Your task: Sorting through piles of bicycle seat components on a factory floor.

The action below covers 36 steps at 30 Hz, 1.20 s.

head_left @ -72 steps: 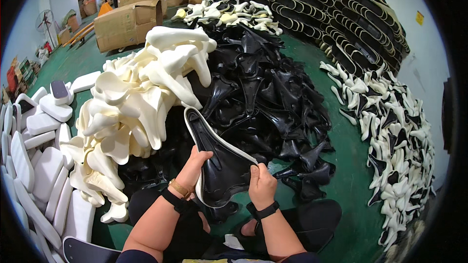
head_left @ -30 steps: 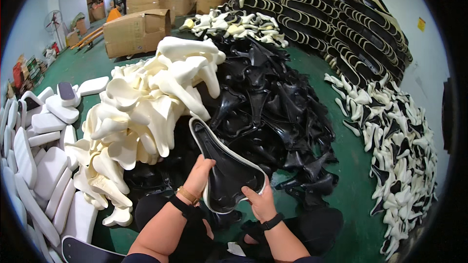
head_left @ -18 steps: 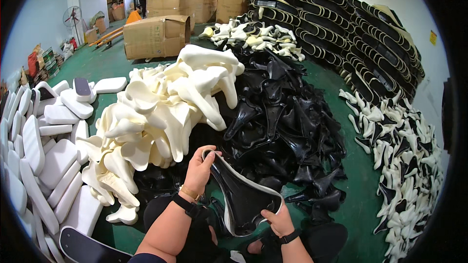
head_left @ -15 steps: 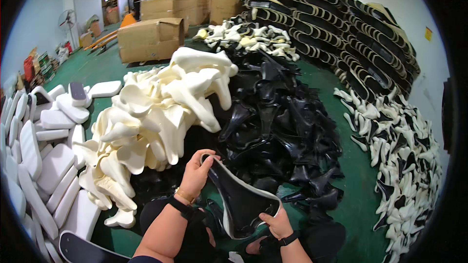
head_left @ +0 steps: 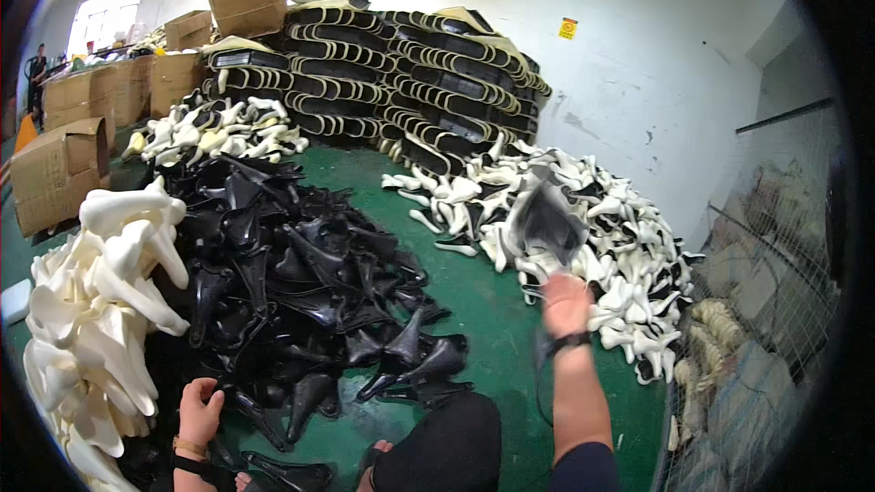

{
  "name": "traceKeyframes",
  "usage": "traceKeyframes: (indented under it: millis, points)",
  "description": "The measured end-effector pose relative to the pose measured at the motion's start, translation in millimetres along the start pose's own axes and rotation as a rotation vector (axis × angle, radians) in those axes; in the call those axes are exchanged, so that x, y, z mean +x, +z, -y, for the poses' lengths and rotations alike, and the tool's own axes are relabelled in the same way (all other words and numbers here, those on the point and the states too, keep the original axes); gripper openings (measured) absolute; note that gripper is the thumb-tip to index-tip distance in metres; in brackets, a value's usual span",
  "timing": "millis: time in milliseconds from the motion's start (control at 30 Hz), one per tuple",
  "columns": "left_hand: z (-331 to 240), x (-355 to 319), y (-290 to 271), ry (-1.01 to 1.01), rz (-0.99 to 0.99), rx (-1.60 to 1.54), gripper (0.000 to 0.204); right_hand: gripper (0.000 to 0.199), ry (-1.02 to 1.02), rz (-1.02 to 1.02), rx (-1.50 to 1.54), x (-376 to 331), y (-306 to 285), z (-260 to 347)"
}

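Observation:
A bicycle-saddle-shaped piece point(head_left: 550, 226), dark inside with a pale rim, is blurred in front of the right-hand pile. My right hand point(head_left: 566, 302) is stretched out just below it, its fingers smeared by motion; whether they still touch the piece cannot be made out. My left hand point(head_left: 200, 407) is low at the left, loosely bent with its fingers apart and nothing in it. Beside it lies a heap of glossy black saddle shells point(head_left: 264, 282). Cream saddle-shaped foam pads point(head_left: 114, 310) are heaped further left. White and black saddle pieces point(head_left: 620, 219) make up the right-hand pile.
Stacked black pieces with cream edges point(head_left: 410, 73) rise against the back wall. Cardboard boxes point(head_left: 62, 173) stand at the far left, near a distant person point(head_left: 36, 77). Wire mesh point(head_left: 775, 246) borders the right side. Green floor point(head_left: 492, 337) runs between the piles.
The view has turned right. My left hand has come off the saddle-shaped piece. My right arm has swung out to the right, and the piece is now over by the white pile.

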State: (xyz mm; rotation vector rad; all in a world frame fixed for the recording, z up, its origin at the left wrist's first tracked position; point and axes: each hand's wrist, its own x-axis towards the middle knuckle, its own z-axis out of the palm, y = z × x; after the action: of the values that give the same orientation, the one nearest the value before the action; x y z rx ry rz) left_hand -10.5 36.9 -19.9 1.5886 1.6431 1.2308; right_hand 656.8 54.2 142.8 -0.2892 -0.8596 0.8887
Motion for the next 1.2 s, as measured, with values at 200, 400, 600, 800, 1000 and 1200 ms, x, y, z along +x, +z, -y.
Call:
traceKeyframes:
  millis: [200, 400, 600, 800, 1000, 1200]
  points:
    - [9, -3, -13, -0.051, 0.014, -0.102, 0.022, 0.017, 0.039, -0.39, -0.117, -11, 27, 32]
    - [-47, -33, -28, -0.225, 0.183, -0.343, 0.027, 0.026, 0.671, 0.158, -1.017, -129, 18, -93]
    - [-61, -70, -104, -0.338, -0.011, -0.612, 0.032, 0.034, 0.835, 0.548, -1.382, -147, 9, -107]
    - [-19, -140, -140, -0.308, 0.054, 0.062, 0.041, 0.04, 0.941, 0.652, -1.312, -135, -16, -131]
    - [4, -149, -142, -0.445, 0.147, 0.118, 0.049, 0.038, 0.935, 0.634, -1.241, -136, -3, -125]
    - [-7, -143, -137, -0.435, 0.155, 0.211, 0.052, 0.037, 0.97, 0.62, -1.136, -145, 13, -113]
